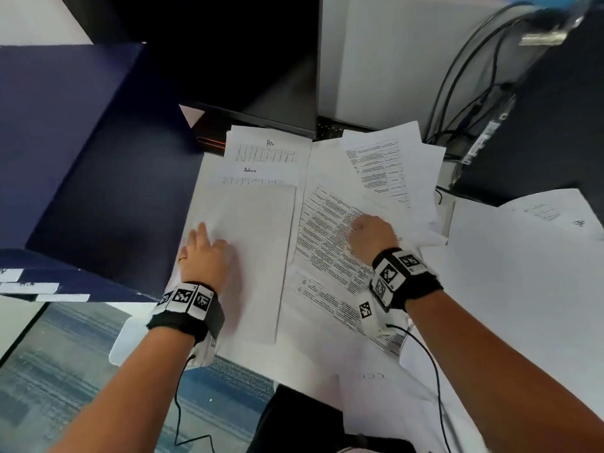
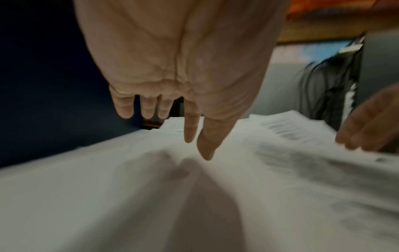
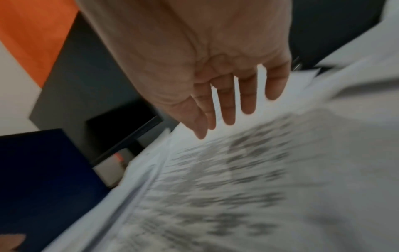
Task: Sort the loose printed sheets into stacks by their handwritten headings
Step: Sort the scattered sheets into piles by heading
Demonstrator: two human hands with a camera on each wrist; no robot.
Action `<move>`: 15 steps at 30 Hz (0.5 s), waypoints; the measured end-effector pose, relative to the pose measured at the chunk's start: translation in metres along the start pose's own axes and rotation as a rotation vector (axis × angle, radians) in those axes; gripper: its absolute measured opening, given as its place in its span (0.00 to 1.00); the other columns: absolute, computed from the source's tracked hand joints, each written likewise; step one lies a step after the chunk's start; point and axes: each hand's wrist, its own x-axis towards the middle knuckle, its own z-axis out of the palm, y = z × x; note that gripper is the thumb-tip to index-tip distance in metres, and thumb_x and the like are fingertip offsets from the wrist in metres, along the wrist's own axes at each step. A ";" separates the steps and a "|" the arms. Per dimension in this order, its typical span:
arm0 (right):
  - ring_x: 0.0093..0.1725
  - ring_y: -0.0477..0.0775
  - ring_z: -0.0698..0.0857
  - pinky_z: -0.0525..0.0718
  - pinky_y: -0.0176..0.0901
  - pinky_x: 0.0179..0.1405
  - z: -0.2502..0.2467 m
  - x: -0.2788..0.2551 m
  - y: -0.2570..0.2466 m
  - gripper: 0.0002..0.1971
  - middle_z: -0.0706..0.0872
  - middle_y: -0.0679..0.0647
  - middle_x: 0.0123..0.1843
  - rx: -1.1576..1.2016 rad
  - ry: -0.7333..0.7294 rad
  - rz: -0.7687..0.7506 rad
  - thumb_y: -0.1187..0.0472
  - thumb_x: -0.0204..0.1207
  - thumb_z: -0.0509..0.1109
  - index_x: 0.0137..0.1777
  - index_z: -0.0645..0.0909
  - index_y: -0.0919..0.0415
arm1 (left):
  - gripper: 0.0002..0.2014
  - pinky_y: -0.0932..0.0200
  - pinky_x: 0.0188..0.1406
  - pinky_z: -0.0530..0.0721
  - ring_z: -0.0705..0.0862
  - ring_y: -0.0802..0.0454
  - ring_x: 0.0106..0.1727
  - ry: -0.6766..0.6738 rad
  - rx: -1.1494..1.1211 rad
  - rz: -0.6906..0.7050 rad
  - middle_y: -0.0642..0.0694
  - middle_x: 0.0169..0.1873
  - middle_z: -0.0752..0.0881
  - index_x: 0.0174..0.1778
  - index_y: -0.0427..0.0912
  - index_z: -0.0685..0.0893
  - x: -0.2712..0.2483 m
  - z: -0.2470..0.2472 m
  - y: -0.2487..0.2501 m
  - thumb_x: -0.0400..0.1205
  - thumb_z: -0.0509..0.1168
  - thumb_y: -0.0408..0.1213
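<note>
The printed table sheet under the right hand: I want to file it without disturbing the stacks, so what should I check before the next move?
1. Right hand free to pick up: ok, fingers straight over the printed table sheet, nothing in its grip.
2. Left hand free: ok, resting flat on the blank-faced sheet.
3. Handwritten heading readable on the printed table sheet: cannot tell, none shows on its visible part.
4. Target headings visible: ok, the "Hr" sheet and the "Admin" sheet show above the left stack.
5. Sheet lies free of others: not ok, it overlaps the loose sheets fanned on the right.
</note>
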 end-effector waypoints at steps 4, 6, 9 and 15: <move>0.67 0.62 0.72 0.71 0.58 0.64 -0.023 -0.014 0.053 0.21 0.76 0.58 0.67 -0.262 0.115 0.208 0.57 0.75 0.64 0.69 0.72 0.53 | 0.21 0.44 0.74 0.69 0.67 0.41 0.77 -0.141 -0.254 0.145 0.42 0.76 0.69 0.66 0.48 0.81 -0.013 -0.003 0.061 0.76 0.63 0.46; 0.69 0.65 0.70 0.69 0.64 0.64 -0.031 -0.021 0.084 0.25 0.72 0.60 0.69 -0.259 0.120 0.335 0.52 0.74 0.65 0.71 0.67 0.55 | 0.21 0.51 0.70 0.74 0.75 0.45 0.70 -0.257 -0.432 0.225 0.46 0.67 0.76 0.61 0.49 0.84 -0.021 -0.002 0.092 0.74 0.62 0.49; 0.70 0.67 0.70 0.68 0.66 0.68 -0.044 -0.024 0.131 0.23 0.72 0.62 0.71 -0.137 0.137 0.466 0.55 0.78 0.61 0.72 0.66 0.58 | 0.16 0.60 0.63 0.75 0.77 0.52 0.64 -0.453 -0.553 0.349 0.52 0.62 0.76 0.64 0.46 0.81 -0.035 0.002 0.133 0.81 0.66 0.45; 0.68 0.68 0.72 0.74 0.63 0.66 -0.063 -0.037 0.202 0.30 0.74 0.63 0.68 -0.140 0.101 0.565 0.48 0.70 0.72 0.69 0.69 0.60 | 0.18 0.64 0.60 0.74 0.80 0.49 0.65 -0.639 -0.659 0.401 0.45 0.64 0.82 0.69 0.40 0.79 -0.057 0.021 0.201 0.83 0.65 0.41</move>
